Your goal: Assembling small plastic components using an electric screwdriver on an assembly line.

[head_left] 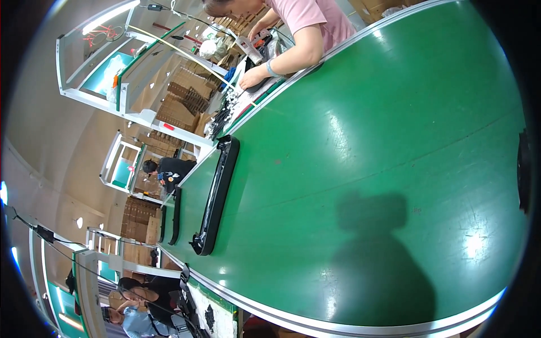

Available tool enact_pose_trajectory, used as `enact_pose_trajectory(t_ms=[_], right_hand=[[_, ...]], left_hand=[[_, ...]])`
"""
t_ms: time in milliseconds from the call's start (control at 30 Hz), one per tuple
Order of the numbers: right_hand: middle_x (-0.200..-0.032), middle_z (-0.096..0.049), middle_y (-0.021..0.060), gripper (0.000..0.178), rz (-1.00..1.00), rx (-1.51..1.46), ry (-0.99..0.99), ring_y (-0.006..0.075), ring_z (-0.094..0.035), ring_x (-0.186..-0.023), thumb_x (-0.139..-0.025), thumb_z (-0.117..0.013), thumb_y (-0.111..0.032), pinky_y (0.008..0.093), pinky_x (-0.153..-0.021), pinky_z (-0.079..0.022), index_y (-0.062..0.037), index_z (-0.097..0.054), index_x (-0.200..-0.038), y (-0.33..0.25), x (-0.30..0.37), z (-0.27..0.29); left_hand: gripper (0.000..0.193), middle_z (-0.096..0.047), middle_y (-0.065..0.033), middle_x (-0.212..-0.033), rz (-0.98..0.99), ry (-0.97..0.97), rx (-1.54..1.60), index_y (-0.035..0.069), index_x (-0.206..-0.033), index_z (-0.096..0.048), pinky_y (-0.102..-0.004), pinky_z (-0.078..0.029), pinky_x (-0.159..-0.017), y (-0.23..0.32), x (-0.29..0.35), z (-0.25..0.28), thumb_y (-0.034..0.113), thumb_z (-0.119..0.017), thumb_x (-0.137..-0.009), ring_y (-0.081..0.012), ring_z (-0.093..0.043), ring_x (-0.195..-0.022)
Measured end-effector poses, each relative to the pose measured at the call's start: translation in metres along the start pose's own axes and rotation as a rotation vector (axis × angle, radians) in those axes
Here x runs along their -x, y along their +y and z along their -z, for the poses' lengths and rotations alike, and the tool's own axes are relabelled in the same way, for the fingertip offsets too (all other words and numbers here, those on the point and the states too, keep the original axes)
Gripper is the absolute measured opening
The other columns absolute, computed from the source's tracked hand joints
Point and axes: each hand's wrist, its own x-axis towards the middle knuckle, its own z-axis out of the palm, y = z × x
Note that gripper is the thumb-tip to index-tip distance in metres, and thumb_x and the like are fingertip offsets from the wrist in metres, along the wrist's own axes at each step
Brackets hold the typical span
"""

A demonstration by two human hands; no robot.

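Neither my left hand nor my right hand shows in the head view. A wide green conveyor belt [360, 141] with metal side rails fills most of the picture. On it, left of the middle, lies a long black plastic housing [217, 194], slim with rounded ends and a raised rim. Farther along the belt are a second black long part [176, 216] and a third black long part [163, 223], both small in view. Another black part [524, 172] is partly cut off at the right rim. A dark shadow of a head and shoulders falls on the belt.
Across the belt, a person in a pink top [315, 25] handles a black part at a side bench with cables and small white pieces. Farther off, a person in black [172, 169] stands beside the belt. At lower left, people sit near a white-topped bench [211, 310].
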Motion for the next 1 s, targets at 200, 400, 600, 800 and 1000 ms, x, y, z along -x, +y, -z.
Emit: enact_pose_trajectory(t_ms=[200, 400, 600, 800, 1000], right_hand=[[-0.071, -0.06, 0.0168, 0.015, -0.026, 0.044, -0.019, 0.03, -0.06, -0.069, -0.07, -0.048, 0.0, 0.0373, -0.064, -0.047, -0.0007, -0.063, -0.072, 0.016, 0.015, 0.017], [-0.068, -0.06, 0.0165, 0.015, -0.031, 0.124, -0.012, 0.0299, -0.06, -0.067, -0.069, -0.048, 0.002, 0.0371, -0.062, -0.047, -0.0003, -0.062, -0.069, 0.032, 0.007, 0.061], [-0.066, -0.06, 0.0161, 0.015, -0.05, 0.261, 0.084, 0.0298, -0.06, -0.064, -0.068, -0.048, 0.004, 0.0369, -0.061, -0.046, 0.0001, -0.062, -0.067, 0.0, 0.039, 0.136], [-0.063, -0.06, 0.0158, 0.015, -0.073, 0.421, 0.187, 0.0297, -0.06, -0.062, -0.067, -0.048, 0.005, 0.0368, -0.059, -0.046, 0.0005, -0.062, -0.065, -0.046, 0.098, 0.216], [-0.051, -0.053, 0.0091, 0.017, -0.018, 0.149, -0.006, 0.0161, -0.056, -0.05, -0.061, -0.041, 0.011, 0.0269, -0.046, -0.043, 0.0031, -0.055, -0.055, -0.132, 0.159, 0.23]], left_hand=[[0.029, -0.064, -0.0055, -0.095, -0.106, 0.032, -0.252, 0.003, -0.103, -0.063, -0.0281, -0.046, -0.072, 0.012, -0.004, 0.038, 0.022, -0.063, -0.082, -0.0144, -0.058, -0.081], [0.029, -0.064, -0.0073, -0.094, -0.262, 0.049, -0.481, 0.003, -0.102, -0.063, -0.0273, -0.047, -0.07, 0.044, -0.025, 0.064, 0.018, -0.067, -0.077, -0.0142, -0.059, -0.079], [0.031, -0.065, -0.0091, -0.092, -0.525, 0.058, -0.719, 0.004, -0.101, -0.064, -0.0265, -0.048, -0.067, 0.092, -0.045, 0.115, 0.014, -0.07, -0.072, -0.014, -0.06, -0.077], [0.023, -0.064, -0.0059, -0.089, -1.208, -0.53, -0.226, 0.005, -0.099, -0.065, -0.0222, -0.048, -0.062, 0.256, 0.039, 0.072, 0.017, -0.067, -0.08, -0.0149, -0.061, -0.076], [0.04, -0.057, -0.0092, -0.092, -1.708, -0.939, -0.641, 0.003, -0.109, -0.055, -0.0305, -0.048, -0.071, 0.268, 0.044, -0.029, 0.029, -0.065, -0.081, -0.0217, -0.057, -0.079]])
